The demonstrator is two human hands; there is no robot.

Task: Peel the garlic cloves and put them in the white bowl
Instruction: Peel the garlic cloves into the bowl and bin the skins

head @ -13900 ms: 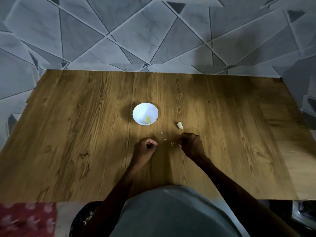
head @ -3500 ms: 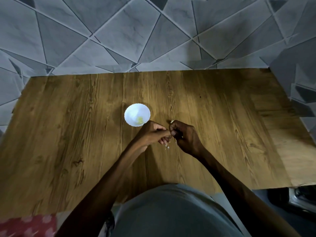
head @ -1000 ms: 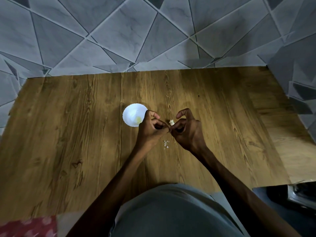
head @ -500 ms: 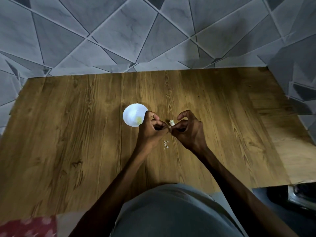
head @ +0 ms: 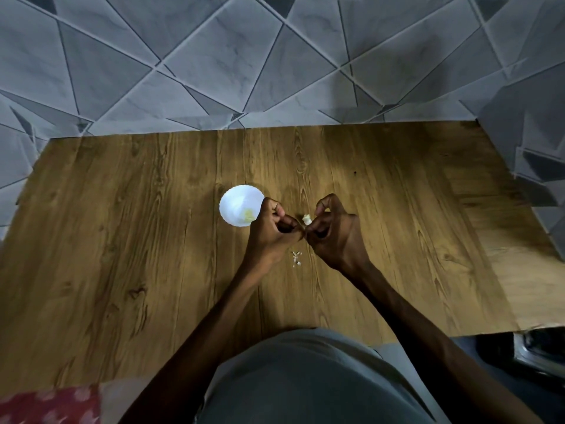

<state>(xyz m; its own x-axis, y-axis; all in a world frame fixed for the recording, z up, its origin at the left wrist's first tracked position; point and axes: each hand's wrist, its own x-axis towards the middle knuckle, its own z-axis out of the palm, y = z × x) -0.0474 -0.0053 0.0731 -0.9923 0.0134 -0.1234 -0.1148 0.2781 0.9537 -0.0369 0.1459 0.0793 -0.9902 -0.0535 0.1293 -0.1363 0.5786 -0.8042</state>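
Left hand [head: 272,231] and right hand [head: 336,237]: both clenched to a pinch, fingertips meeting above the counter [head: 122,240]. A pale clove [head: 306,220] shows just past the fingertips. It is judged to be what they pinch, though it may lie on the counter behind. The bowl [head: 235,200] sits just left of the left hand, with yellowish garlic [head: 248,214] inside. Skin scraps [head: 296,258] lie below the hands. Handling: the clove is light and firm, its skin papery and brittle, and it is slippery once bare. Hold the body and tear from an end.

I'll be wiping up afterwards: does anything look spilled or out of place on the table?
Yes: small white peel scraps lie loose on the wooden table, nearer the person than the white bowl. Nothing else stands out.
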